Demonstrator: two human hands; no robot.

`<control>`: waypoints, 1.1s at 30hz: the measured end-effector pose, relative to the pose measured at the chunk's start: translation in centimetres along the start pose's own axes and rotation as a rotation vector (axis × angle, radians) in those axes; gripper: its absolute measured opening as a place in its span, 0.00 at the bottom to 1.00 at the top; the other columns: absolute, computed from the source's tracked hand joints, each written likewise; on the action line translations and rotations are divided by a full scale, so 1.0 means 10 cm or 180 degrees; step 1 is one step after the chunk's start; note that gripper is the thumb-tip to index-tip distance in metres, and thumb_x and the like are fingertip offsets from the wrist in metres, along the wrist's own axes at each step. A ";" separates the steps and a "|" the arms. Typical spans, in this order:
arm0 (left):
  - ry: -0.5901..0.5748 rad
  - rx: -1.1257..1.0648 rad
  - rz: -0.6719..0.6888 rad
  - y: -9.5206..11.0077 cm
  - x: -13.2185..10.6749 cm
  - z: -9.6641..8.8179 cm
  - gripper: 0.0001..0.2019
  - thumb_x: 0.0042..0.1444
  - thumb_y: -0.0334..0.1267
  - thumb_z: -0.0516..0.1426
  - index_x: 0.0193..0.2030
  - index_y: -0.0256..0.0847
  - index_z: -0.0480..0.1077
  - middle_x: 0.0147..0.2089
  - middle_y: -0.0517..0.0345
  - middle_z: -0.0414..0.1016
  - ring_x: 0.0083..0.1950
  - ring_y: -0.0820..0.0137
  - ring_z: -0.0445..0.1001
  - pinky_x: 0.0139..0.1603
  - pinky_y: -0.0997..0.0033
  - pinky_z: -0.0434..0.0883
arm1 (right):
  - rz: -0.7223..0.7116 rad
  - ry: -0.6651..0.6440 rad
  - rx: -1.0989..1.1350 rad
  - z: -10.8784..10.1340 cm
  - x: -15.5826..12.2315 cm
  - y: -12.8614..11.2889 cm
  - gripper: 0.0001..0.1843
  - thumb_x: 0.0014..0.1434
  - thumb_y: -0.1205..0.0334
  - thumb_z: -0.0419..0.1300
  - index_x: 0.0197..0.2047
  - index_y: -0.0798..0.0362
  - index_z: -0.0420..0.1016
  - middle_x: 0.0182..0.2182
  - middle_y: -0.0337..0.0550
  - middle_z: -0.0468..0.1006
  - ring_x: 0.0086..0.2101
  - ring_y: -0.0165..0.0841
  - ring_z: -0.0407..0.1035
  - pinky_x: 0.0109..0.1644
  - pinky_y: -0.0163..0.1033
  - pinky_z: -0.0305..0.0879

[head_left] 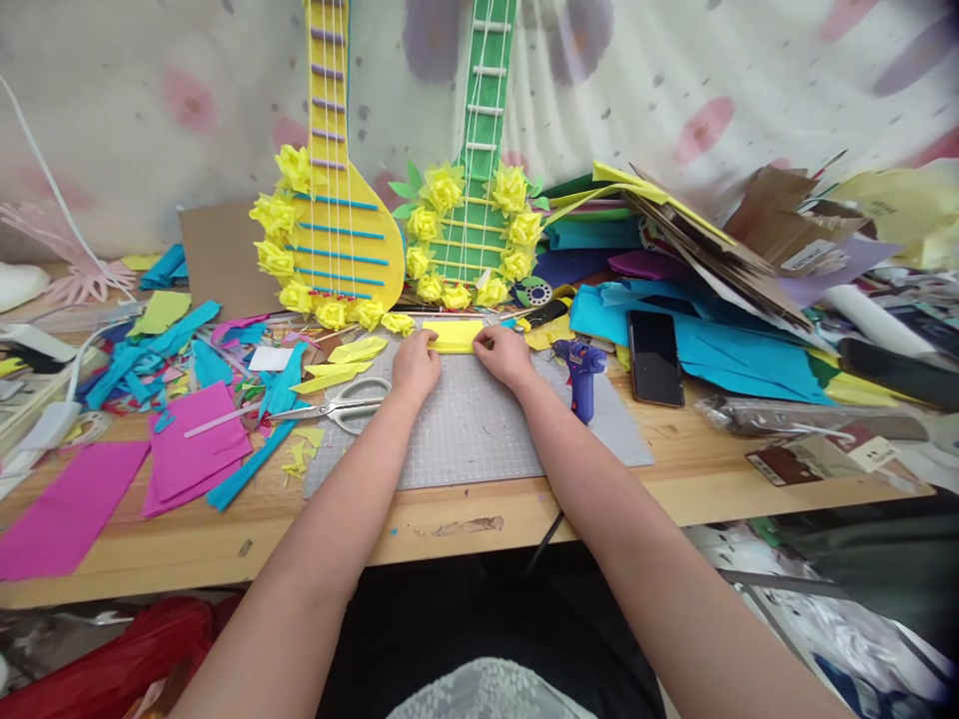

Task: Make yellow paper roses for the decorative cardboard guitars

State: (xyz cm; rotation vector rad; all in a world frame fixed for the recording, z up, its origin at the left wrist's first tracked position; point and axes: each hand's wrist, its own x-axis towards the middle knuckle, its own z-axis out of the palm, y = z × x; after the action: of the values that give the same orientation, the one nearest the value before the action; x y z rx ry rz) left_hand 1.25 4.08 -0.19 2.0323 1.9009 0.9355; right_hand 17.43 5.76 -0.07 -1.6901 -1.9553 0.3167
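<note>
A folded strip of yellow crepe paper [453, 336] lies across the far part of the grey cutting mat [465, 429]. My left hand [417, 365] grips its left end, thumb and fingers pressed together. At the other end my right hand [503, 356] pinches the paper between thumb and fingertips. Scissors [349, 403] with pale handles rest left of my left hand, near cut yellow paper pieces [345, 363]. A blue glue gun [581, 379] stands on the mat to the right of my right hand.
Behind the mat lean a yellow paper guitar [367, 215] and a green one [479, 215], edged with yellow paper flowers. Pink sheets [196, 444] and blue scraps cover the left side. A phone [655, 358], blue paper [749, 345] and stacked cardboard [696, 235] fill the right.
</note>
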 end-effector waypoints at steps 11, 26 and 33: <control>0.0386 -0.0290 0.0161 -0.03 0.00 0.04 0.21 0.48 0.28 0.50 0.51 0.38 0.60 0.52 0.46 0.65 0.56 0.61 0.62 0.57 0.59 0.62 | -0.0124 0.0281 -0.0023 0.05 0.00 -0.01 0.10 0.54 0.64 0.49 0.34 0.53 0.70 0.34 0.45 0.75 0.37 0.37 0.67 0.39 0.39 0.60; 0.1210 -0.1016 0.0192 0.09 -0.06 -0.29 0.27 0.48 0.23 0.45 0.56 0.44 0.49 0.56 0.46 0.54 0.58 0.66 0.61 0.53 0.64 0.68 | -0.0024 0.1136 0.0348 -0.07 0.03 -0.07 0.16 0.62 0.60 0.38 0.43 0.54 0.63 0.41 0.51 0.72 0.41 0.36 0.66 0.44 0.39 0.58; 0.0382 -0.0409 0.1027 -0.03 -0.28 -0.48 0.38 0.42 0.22 0.49 0.62 0.44 0.44 0.63 0.48 0.51 0.66 0.62 0.49 0.64 0.55 0.53 | -0.1013 -0.0250 -0.0068 -0.21 -0.36 -0.10 0.12 0.60 0.62 0.43 0.39 0.49 0.66 0.36 0.46 0.74 0.38 0.36 0.67 0.42 0.40 0.59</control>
State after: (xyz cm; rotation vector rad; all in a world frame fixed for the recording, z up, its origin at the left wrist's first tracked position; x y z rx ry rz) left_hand -1.65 0.17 2.49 2.2908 1.5437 1.2452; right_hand 17.97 1.77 1.36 -1.3667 -2.2511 0.2465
